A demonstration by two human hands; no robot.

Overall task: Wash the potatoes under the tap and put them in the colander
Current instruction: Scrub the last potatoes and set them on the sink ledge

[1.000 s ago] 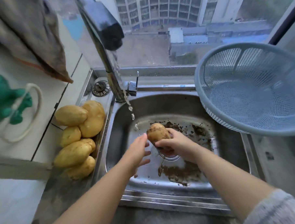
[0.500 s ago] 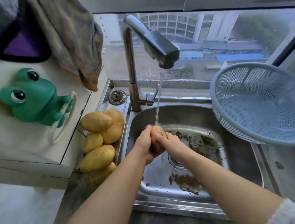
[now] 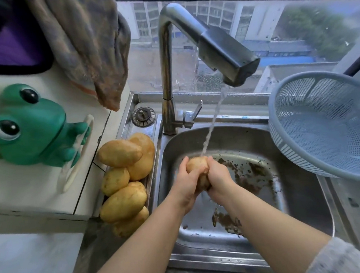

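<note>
A potato (image 3: pixel 197 166) is held over the steel sink (image 3: pixel 301 203), right under the stream falling from the tap (image 3: pixel 218 46). My left hand (image 3: pixel 187 183) grips its left side and my right hand (image 3: pixel 219 181) grips its right side, fingers curled round it. Several unwashed potatoes (image 3: pixel 125 176) lie piled on the sink's left ledge. The blue colander (image 3: pixel 327 125) stands tilted at the sink's right rim, with nothing in it. Brown dirt lies scattered on the sink floor.
A green frog-shaped holder (image 3: pixel 28 126) sits on the white counter at the left. A cloth (image 3: pixel 88 47) hangs above it. The sink strainer plug (image 3: pixel 143 116) lies beside the tap base. A window runs behind the sink.
My left hand has closed on the potato beside the right one. Both lifted it under the stream. The camera has tilted up, so the tap shows in full.
</note>
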